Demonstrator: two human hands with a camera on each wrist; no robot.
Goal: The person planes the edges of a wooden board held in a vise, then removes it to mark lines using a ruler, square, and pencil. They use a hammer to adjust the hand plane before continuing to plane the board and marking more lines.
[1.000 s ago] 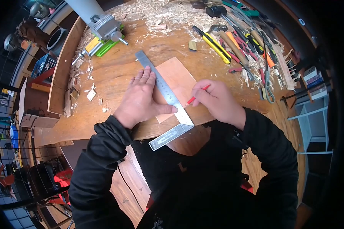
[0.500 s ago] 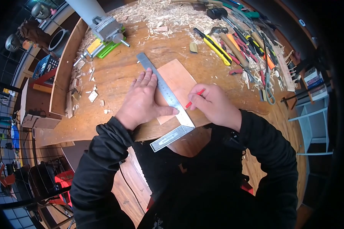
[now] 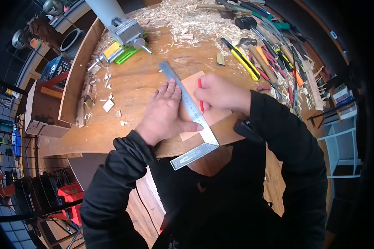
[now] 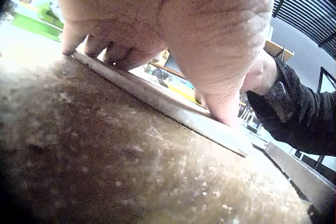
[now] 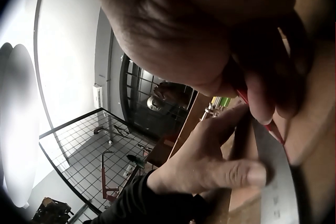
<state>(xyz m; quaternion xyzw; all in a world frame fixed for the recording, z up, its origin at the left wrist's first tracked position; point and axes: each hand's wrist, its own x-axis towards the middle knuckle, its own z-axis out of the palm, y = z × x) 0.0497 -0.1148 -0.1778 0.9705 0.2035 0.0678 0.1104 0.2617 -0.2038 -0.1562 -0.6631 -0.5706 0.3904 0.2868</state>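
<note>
A metal try square (image 3: 190, 102) lies diagonally across a thin wooden board (image 3: 214, 111), its thick handle (image 3: 194, 156) past the table's front edge. My left hand (image 3: 164, 110) presses down with fingers spread, thumb on the blade and fingertips along its left side. In the left wrist view those fingers (image 4: 121, 50) bear on the board (image 4: 157, 103) near its edge. My right hand (image 3: 222, 94) pinches a red pencil (image 3: 200, 95) beside the blade's right edge; in the right wrist view the pencil (image 5: 275, 131) points down at the board by the blade (image 5: 275, 176).
A grey and green vise (image 3: 129, 37) stands at the back left of the wooden table (image 3: 129, 91). Wood shavings (image 3: 187, 20) cover the back. Several tools, with a yellow cutter (image 3: 243, 60) among them, lie at the right. A raised wooden side board (image 3: 77, 74) borders the left.
My right hand has moved up along the blade, away from the table's front edge, with the pencil now more upright. The left hand keeps its place on the square; the head view has shifted slightly.
</note>
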